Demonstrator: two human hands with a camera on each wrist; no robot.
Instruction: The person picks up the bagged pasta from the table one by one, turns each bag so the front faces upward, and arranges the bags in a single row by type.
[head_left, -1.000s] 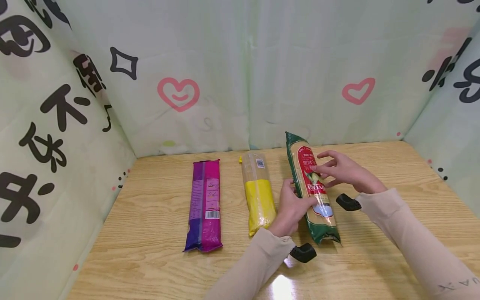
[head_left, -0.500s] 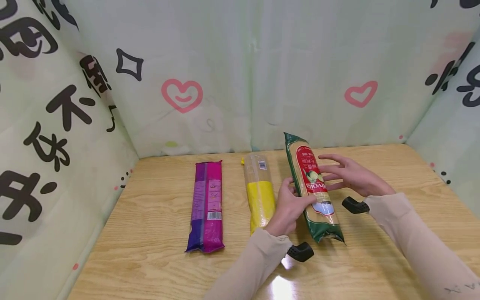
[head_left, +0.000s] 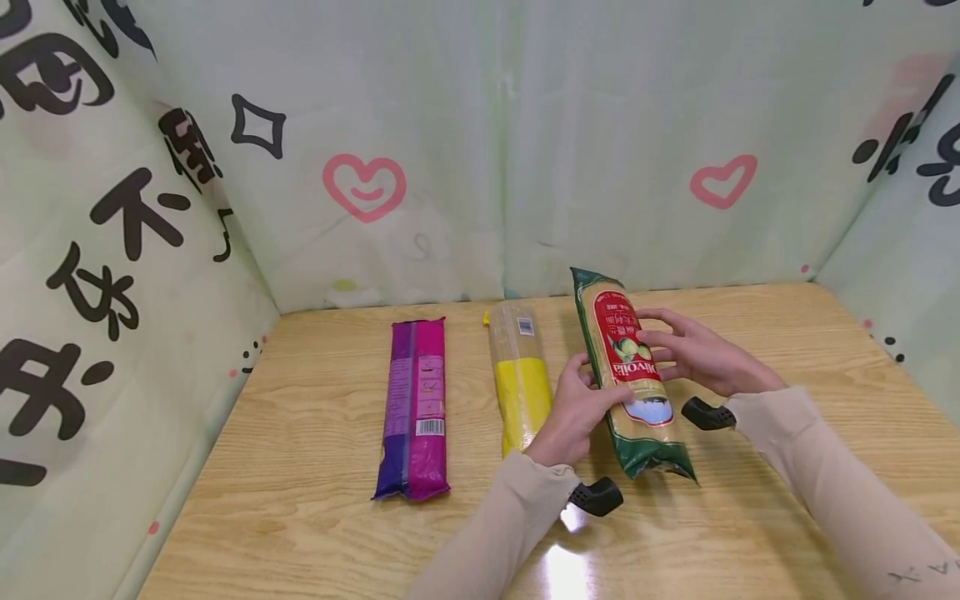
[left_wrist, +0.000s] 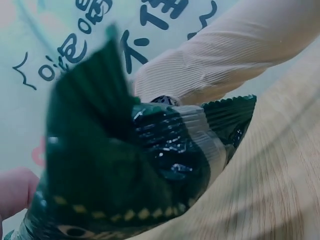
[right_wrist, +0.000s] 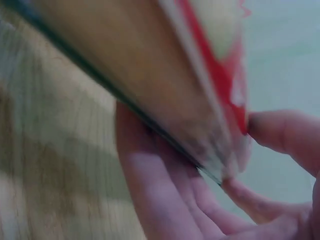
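Observation:
A long green-ended pack of pasta [head_left: 621, 350] with a red "Olivoilà" label is tilted above the right part of the table. My left hand [head_left: 573, 408] grips its left edge, thumb on the front and fingers behind. At the pack's right edge, my right hand [head_left: 697, 354] holds it; the right wrist view shows fingers [right_wrist: 155, 185] behind the pack and a digit against the red label. One crumpled green end [left_wrist: 115, 165] fills much of the left wrist view.
A yellow and clear pack [head_left: 519, 400] lies just left of my left hand, partly covered by it. Further left lies a purple and pink pack [head_left: 412, 408]. The wooden table [head_left: 300, 483] is bounded by printed curtains [head_left: 450, 167] behind and at both sides.
My right hand drew off the label to the pack's right edge, then closed in on that edge. The pack's lower end has risen slightly and swung right; my left hand keeps its grip.

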